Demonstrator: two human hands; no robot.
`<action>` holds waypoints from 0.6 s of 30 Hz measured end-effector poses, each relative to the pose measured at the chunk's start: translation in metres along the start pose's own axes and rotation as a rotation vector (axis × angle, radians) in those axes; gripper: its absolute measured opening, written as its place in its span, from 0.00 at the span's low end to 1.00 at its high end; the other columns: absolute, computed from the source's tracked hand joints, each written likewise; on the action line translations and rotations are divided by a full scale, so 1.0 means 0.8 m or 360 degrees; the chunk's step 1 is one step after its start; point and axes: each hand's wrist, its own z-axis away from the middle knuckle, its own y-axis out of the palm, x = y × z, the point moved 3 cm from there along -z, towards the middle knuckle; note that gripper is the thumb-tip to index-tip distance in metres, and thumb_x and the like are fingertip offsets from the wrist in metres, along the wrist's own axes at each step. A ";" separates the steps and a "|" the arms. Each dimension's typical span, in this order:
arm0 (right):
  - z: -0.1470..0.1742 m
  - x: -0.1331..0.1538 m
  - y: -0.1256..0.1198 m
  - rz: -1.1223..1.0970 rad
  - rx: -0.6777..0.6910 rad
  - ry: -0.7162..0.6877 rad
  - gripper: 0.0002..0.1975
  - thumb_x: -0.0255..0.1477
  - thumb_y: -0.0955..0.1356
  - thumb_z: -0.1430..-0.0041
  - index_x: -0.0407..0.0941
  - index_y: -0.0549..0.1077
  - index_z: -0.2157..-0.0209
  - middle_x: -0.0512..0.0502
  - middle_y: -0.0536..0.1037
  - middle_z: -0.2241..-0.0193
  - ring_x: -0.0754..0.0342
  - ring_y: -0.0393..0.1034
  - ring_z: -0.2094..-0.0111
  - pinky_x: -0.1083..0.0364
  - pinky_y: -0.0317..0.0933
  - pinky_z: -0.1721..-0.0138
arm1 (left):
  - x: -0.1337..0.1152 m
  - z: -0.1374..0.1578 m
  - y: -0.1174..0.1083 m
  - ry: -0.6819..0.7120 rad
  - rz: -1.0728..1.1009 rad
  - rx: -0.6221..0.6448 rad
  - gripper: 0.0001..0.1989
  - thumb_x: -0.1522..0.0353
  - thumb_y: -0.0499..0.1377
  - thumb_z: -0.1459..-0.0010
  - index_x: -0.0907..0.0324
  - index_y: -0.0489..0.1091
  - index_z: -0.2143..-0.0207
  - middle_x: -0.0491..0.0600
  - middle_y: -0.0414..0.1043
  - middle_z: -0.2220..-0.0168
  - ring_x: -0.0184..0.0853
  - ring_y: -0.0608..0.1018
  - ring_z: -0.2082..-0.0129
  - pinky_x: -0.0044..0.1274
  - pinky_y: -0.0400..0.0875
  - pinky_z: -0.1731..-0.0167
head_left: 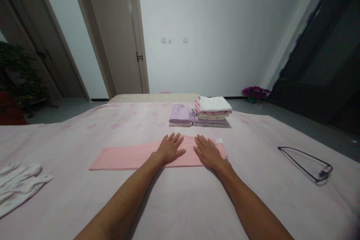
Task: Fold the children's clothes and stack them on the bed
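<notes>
A pink garment (120, 157), likely a pair of trousers folded lengthwise, lies flat as a long strip across the bed-like surface. A small white label (219, 141) shows at its right end. My left hand (171, 148) rests palm down near the middle of the strip, fingers spread. Close to the labelled end, my right hand (207, 151) also lies flat on the cloth with its fingers stretched out. Neither hand grips anything. The cloth directly under both palms is hidden.
Beyond the garment stand a folded lilac cloth pile (180, 114) and a taller stack of folded clothes (215, 105) topped with white. A crumpled white garment (21, 183) lies at the left. A black wire hanger (306, 161) rests at the right on the pale pink floral sheet (180, 202).
</notes>
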 end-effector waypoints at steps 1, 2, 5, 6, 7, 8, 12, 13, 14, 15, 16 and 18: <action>-0.001 -0.004 0.001 0.0024 -0.0002 0.0031 0.32 0.40 0.52 0.30 0.38 0.56 0.32 0.36 0.52 0.30 0.47 0.43 0.29 0.42 0.39 0.31 | -0.002 0.001 -0.002 -0.0001 -0.0004 -0.0009 0.36 0.47 0.42 0.33 0.55 0.51 0.30 0.55 0.48 0.28 0.49 0.53 0.29 0.46 0.50 0.35; -0.002 -0.007 0.001 0.0040 -0.0006 0.0041 0.32 0.40 0.52 0.30 0.37 0.56 0.31 0.36 0.51 0.30 0.46 0.43 0.29 0.43 0.39 0.31 | -0.004 0.003 -0.004 -0.0003 -0.0008 -0.0027 0.35 0.48 0.41 0.32 0.55 0.52 0.30 0.55 0.49 0.28 0.49 0.54 0.29 0.46 0.50 0.35; -0.003 -0.011 0.005 0.0069 -0.0027 0.0022 0.32 0.40 0.52 0.30 0.37 0.56 0.31 0.36 0.52 0.30 0.46 0.44 0.29 0.43 0.39 0.31 | -0.006 0.015 -0.011 -0.0023 -0.0041 -0.0137 0.31 0.51 0.42 0.31 0.54 0.54 0.31 0.54 0.51 0.29 0.47 0.54 0.29 0.45 0.49 0.34; -0.003 -0.011 0.007 0.0080 -0.0035 0.0016 0.32 0.40 0.51 0.30 0.37 0.56 0.31 0.36 0.52 0.30 0.46 0.44 0.29 0.43 0.39 0.31 | -0.004 0.021 -0.013 -0.0047 -0.0062 -0.0177 0.31 0.52 0.42 0.31 0.54 0.54 0.31 0.54 0.52 0.29 0.47 0.54 0.29 0.45 0.49 0.34; -0.003 -0.012 0.010 0.0094 -0.0043 0.0012 0.33 0.40 0.51 0.30 0.37 0.56 0.32 0.36 0.52 0.30 0.46 0.44 0.29 0.43 0.39 0.31 | 0.000 0.028 -0.015 -0.0088 -0.0085 -0.0208 0.30 0.53 0.43 0.31 0.53 0.54 0.31 0.54 0.53 0.29 0.47 0.53 0.29 0.45 0.48 0.34; -0.004 -0.012 0.012 0.0109 -0.0049 0.0009 0.33 0.40 0.52 0.30 0.37 0.56 0.32 0.36 0.52 0.30 0.46 0.44 0.29 0.43 0.39 0.31 | 0.007 0.037 -0.016 -0.0144 -0.0106 -0.0222 0.30 0.53 0.43 0.31 0.54 0.55 0.31 0.54 0.53 0.30 0.48 0.53 0.29 0.46 0.47 0.33; -0.007 -0.013 0.016 0.0140 -0.0052 0.0012 0.32 0.41 0.52 0.30 0.37 0.57 0.32 0.36 0.53 0.30 0.46 0.45 0.29 0.43 0.39 0.32 | 0.050 0.081 -0.019 -0.0478 -0.0112 -0.0090 0.32 0.53 0.42 0.31 0.57 0.53 0.30 0.58 0.52 0.29 0.50 0.53 0.29 0.47 0.47 0.34; -0.007 -0.013 0.016 0.0143 -0.0051 0.0012 0.32 0.40 0.52 0.30 0.37 0.57 0.32 0.35 0.53 0.30 0.46 0.45 0.29 0.43 0.39 0.32 | 0.063 0.094 -0.020 -0.0553 -0.0104 -0.0047 0.32 0.53 0.42 0.31 0.58 0.52 0.30 0.58 0.50 0.29 0.51 0.53 0.29 0.47 0.47 0.34; -0.007 -0.013 0.016 0.0146 -0.0049 0.0012 0.32 0.40 0.52 0.30 0.37 0.57 0.32 0.35 0.53 0.30 0.46 0.45 0.29 0.43 0.39 0.32 | 0.076 0.108 -0.022 -0.0611 -0.0100 -0.0015 0.33 0.52 0.41 0.31 0.58 0.52 0.30 0.59 0.49 0.29 0.51 0.53 0.29 0.47 0.47 0.35; -0.007 -0.013 0.015 0.0149 -0.0047 0.0012 0.32 0.40 0.52 0.30 0.37 0.57 0.32 0.35 0.54 0.30 0.46 0.45 0.30 0.43 0.38 0.32 | 0.088 0.121 -0.025 -0.0651 -0.0102 0.0002 0.33 0.52 0.41 0.31 0.58 0.52 0.30 0.59 0.49 0.29 0.52 0.53 0.29 0.47 0.47 0.35; -0.007 -0.012 0.014 0.0152 -0.0047 0.0014 0.32 0.40 0.52 0.30 0.37 0.57 0.32 0.35 0.54 0.30 0.46 0.45 0.30 0.43 0.38 0.32 | 0.100 0.134 -0.028 -0.0678 -0.0109 0.0008 0.33 0.51 0.41 0.31 0.58 0.53 0.30 0.58 0.48 0.29 0.52 0.52 0.29 0.47 0.47 0.35; -0.007 -0.011 0.012 0.0154 -0.0051 0.0017 0.32 0.40 0.52 0.30 0.37 0.57 0.32 0.35 0.54 0.30 0.46 0.45 0.30 0.43 0.38 0.32 | 0.124 0.159 -0.035 -0.0731 -0.0126 0.0011 0.33 0.51 0.42 0.32 0.56 0.54 0.30 0.57 0.48 0.29 0.52 0.51 0.29 0.46 0.46 0.35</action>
